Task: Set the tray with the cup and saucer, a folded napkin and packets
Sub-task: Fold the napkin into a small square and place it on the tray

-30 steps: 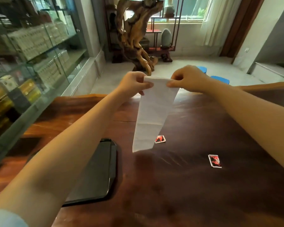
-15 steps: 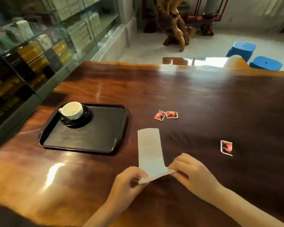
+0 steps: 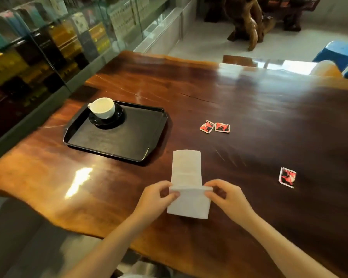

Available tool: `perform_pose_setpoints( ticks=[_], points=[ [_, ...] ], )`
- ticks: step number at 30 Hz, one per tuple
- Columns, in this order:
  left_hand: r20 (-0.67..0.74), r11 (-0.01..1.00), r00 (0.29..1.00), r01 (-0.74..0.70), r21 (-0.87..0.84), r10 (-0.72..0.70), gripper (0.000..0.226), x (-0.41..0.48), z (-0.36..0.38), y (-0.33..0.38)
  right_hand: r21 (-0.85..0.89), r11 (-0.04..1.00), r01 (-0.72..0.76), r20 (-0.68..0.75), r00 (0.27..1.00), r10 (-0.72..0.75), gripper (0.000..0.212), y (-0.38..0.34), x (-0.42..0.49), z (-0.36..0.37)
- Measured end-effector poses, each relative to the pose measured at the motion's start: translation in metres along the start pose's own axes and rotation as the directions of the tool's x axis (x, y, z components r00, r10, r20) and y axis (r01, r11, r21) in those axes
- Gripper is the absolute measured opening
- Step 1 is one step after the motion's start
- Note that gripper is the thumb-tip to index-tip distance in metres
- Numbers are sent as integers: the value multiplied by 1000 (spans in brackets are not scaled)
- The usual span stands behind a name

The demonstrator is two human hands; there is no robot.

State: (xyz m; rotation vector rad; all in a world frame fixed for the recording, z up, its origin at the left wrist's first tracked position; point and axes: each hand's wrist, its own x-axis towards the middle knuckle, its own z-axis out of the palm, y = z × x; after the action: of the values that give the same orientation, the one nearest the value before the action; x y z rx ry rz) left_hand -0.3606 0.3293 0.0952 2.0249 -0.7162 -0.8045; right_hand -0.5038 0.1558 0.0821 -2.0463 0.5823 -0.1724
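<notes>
A white paper napkin (image 3: pixel 186 169) lies as a long strip on the wooden table, its near end folded up. My left hand (image 3: pixel 156 197) and my right hand (image 3: pixel 227 197) pinch the two corners of that raised fold. To the left stands a black tray (image 3: pixel 133 145) with a white cup (image 3: pixel 102 107) on a black saucer (image 3: pixel 117 122) in its far left corner. Two red packets (image 3: pixel 214 127) lie side by side beyond the napkin. A third red packet (image 3: pixel 287 177) lies alone to the right.
The dark wooden table (image 3: pixel 249 109) has an uneven near edge. A glass display cabinet (image 3: pixel 48 41) with boxes runs along the left. Blue stools (image 3: pixel 340 53) and a carved wooden root sculpture (image 3: pixel 247 23) stand beyond the far edge.
The napkin went from hanging in the air to lying on the table. Both hands have folded its near end up and over. The view has tilted down.
</notes>
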Motion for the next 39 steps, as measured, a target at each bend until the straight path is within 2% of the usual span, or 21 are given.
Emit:
perform_pose_setpoints(
  ticks=[3,8,11,19,23,26,28,29,30,31,32,33,34,35,36,37,39],
  points=[
    [-34,1000,999,-1,16,2,4,45,-11,8,9,999,-33,-61,998,33,14,0,42,-6],
    [-42,995,994,95,-17,-96,11,119,-16,8,26,986,-166,-129,977,168,15,6,111,-7],
    [-38,992,991,125,-23,-126,5,156,-12,0,18,969,-247,-131,960,247,12,18,145,-3],
    [0,977,977,215,1,-215,11,218,9,-47,-116,900,-421,-124,905,407,18,62,189,25],
    [-13,967,967,253,29,-253,15,222,16,-64,-183,886,-425,-114,905,410,22,76,194,35],
    [-55,963,962,268,36,-266,23,221,18,-60,-267,877,-400,-113,917,383,33,84,197,35],
    [-164,967,965,225,122,-204,28,207,19,-51,-230,874,-428,-177,902,395,38,86,199,27],
    [-233,963,968,142,228,-88,29,194,21,-48,-193,877,-439,-237,889,393,39,85,198,21],
    [-262,929,961,11,370,93,32,176,27,-48,-190,884,-427,-307,881,360,39,81,196,16],
    [-215,853,944,-111,509,251,36,155,37,-49,-240,892,-382,-349,892,288,38,76,192,15],
    [-119,774,934,-203,599,337,41,134,53,-56,-343,895,-284,-329,929,169,38,71,187,17],
    [-22,718,941,-242,652,337,47,115,69,-64,-458,881,-116,-222,975,13,39,66,180,24],
    [37,689,962,-221,690,272,54,101,83,-74,-548,831,94,-29,991,-132,43,64,171,37],
    [56,678,983,-162,717,176,61,91,93,-84,-584,755,298,201,954,-221,48,65,163,52],
    [53,667,994,-102,738,93,66,86,100,-93,-589,689,422,400,893,-205,52,69,158,64],
    [41,654,998,-65,754,53,69,84,103,-101,-599,647,472,507,849,-151,52,75,156,72],
    [37,633,998,-56,772,43,73,86,105,-111,-631,614,474,522,845,-116,52,90,165,75]
  ],
)
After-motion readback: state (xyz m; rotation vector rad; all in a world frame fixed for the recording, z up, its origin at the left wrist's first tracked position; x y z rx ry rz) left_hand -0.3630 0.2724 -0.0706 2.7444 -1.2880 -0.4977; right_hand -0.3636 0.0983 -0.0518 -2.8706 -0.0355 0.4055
